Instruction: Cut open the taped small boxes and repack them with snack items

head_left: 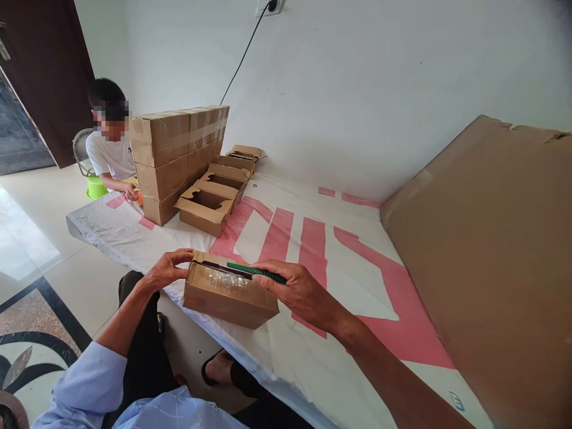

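Cardboard sheet (487,250): we see it leaning at the far right wall.
Bench (313,250): white cover with pink marks.
Stacked boxes (179,155): far left, beside a seated person (109,149).
Small box (227,292): near edge, between our hands.
Left hand (167,269): grips its left end.
Right hand (297,289): presses a green tool (254,271) on top.

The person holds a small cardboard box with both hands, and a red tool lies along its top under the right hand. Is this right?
Not quite. The tool along the top of the small cardboard box is green, not red, as the head view shows. The rest stands: the left hand and the right hand both hold the box.
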